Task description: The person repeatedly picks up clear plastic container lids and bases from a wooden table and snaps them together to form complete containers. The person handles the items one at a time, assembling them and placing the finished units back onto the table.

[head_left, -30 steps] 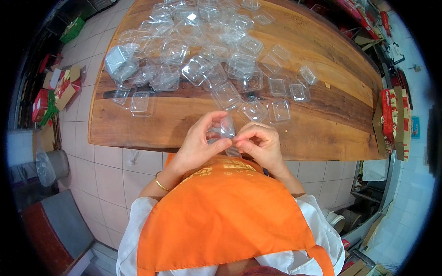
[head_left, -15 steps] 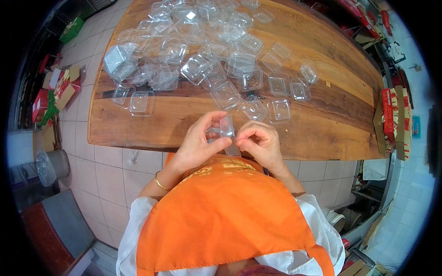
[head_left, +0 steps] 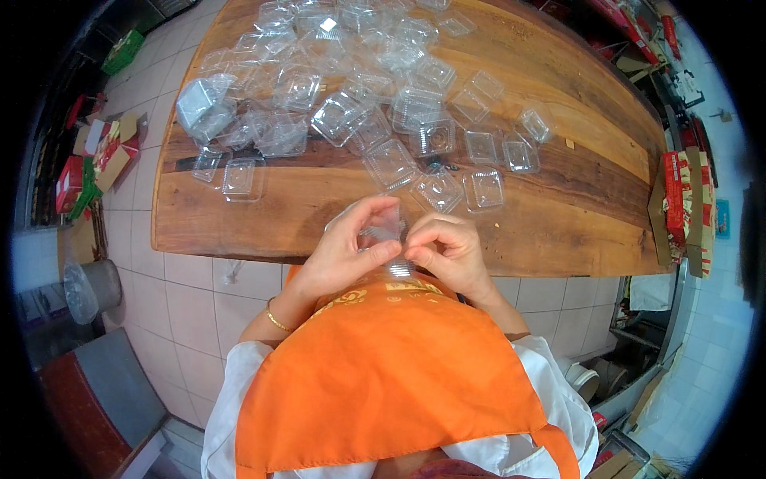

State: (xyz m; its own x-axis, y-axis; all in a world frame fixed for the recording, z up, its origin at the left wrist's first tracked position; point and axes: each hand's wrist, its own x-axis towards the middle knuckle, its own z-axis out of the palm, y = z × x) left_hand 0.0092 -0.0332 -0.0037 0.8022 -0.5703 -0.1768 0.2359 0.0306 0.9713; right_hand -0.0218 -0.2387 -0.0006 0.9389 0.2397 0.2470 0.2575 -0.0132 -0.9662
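Note:
Between my hands, over the table's near edge, is a clear plastic clamshell box point(head_left: 386, 227). My left hand point(head_left: 352, 239) grips it from the left, thumb on the near side and fingers behind. On the box's right edge, the thumb and forefinger of my right hand point(head_left: 445, 246) are pinched together. Part of the box is hidden by my fingers. Just beyond my hands lie other clear boxes, among them an opened clamshell point(head_left: 437, 191) and another point(head_left: 483, 189).
A heap of clear plastic boxes point(head_left: 343, 60) covers the far left of the wooden table point(head_left: 574, 231). A carton with red packets point(head_left: 677, 195) stands at the table's right edge. Red boxes point(head_left: 76, 176) and a grey bin point(head_left: 100, 283) are at the left on the tiled floor.
The box has turned slightly between my hands. My right fingers have shifted a little left, closer to my left thumb.

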